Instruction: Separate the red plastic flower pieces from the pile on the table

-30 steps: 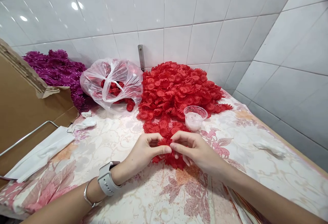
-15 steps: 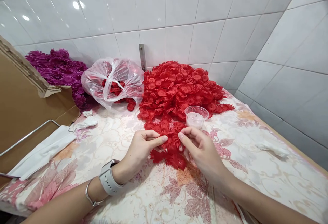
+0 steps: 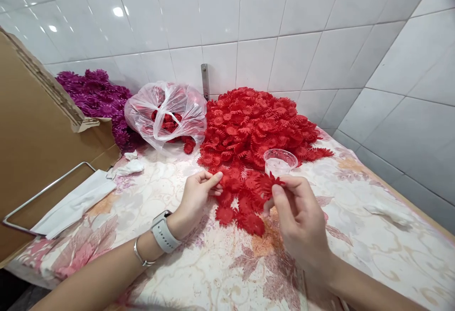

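Observation:
My right hand pinches a red fabric flower and holds it up just in front of a small clear plastic cup. My left hand, with a watch and a bangle on the wrist, has its fingers curled and its fingertips pinched at the edge of a small cluster of loose red flowers on the floral tablecloth. Behind them a big heap of red flowers rises against the tiled wall.
A clear plastic bag with red flowers lies left of the heap. Purple flowers are piled at the far left. A cardboard box with a metal handle and white paper stands at the left. Tiled walls close the back and right.
My hands have come apart. The right hand lifted one red flower up and to the right, toward the cup. The left hand stayed at the loose flowers. The camera shifted slightly left.

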Demonstrator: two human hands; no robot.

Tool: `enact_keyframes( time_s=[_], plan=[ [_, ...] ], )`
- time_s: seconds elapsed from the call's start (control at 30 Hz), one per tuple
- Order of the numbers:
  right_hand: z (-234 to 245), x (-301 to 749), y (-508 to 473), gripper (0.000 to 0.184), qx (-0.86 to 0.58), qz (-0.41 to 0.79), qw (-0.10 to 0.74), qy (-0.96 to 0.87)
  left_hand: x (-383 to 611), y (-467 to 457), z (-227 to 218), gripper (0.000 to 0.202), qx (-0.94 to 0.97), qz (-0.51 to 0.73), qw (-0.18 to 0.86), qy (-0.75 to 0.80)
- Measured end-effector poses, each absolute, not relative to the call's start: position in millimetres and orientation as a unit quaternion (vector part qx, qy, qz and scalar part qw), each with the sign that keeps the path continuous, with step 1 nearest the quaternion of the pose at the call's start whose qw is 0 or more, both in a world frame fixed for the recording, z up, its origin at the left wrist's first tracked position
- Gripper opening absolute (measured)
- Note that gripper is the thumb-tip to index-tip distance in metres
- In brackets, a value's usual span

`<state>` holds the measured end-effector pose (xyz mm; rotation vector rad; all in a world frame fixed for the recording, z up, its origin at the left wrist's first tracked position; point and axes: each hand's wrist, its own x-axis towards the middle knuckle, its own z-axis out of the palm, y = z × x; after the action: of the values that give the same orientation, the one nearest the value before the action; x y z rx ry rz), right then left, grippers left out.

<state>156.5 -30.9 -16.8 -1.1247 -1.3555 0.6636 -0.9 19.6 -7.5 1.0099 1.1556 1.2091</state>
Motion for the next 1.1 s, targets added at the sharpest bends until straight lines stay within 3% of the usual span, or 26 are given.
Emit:
enact_keyframes(
  time_s=[0.17, 0.27, 0.43, 0.63, 0.8, 0.93, 1.03, 1.1],
  plan=[
    [-15.3, 161.6, -23.8, 0.008, -0.463, 0.255, 0.482, -0.699, -1.1, 18.7, -7.1, 0.021, 0.505, 0.487, 0.545, 0.459],
    [-13.5, 160.3, -23.1, 0.011, -0.432, 0.213, 0.43, -0.764, 1.7, 10.5, -5.3, 0.026, 0.567, 0.458, 0.516, 0.449],
    [-13.3, 161.4, -23.4, 0.012, -0.406, 0.196, 0.454, -0.769, 1.2, 7.3, -7.2, 0.04, 0.591, 0.449, 0.511, 0.433],
    [-6.1, 174.8, -15.1, 0.013, -0.531, 0.222, 0.511, -0.639, -1.9, 12.6, -5.1, 0.026, 0.526, 0.456, 0.554, 0.456],
    [-4.9, 173.7, -12.4, 0.014, -0.523, 0.267, 0.484, -0.648, -5.2, 16.6, -6.3, 0.026, 0.518, 0.423, 0.57, 0.477],
    [-6.1, 170.2, -14.0, 0.014, -0.51, 0.287, 0.469, -0.661, -7.6, 17.3, -6.0, 0.02, 0.595, 0.451, 0.44, 0.499],
    [-5.8, 168.7, -16.1, 0.013, -0.488, 0.296, 0.444, -0.691, -8.4, 16.2, -1.9, 0.027, 0.68, 0.481, 0.306, 0.461],
    [-5.3, 167.9, -17.4, 0.012, -0.471, 0.296, 0.43, -0.711, -7.6, 15.2, 0.0, 0.023, 0.722, 0.453, 0.309, 0.422]
  ],
)
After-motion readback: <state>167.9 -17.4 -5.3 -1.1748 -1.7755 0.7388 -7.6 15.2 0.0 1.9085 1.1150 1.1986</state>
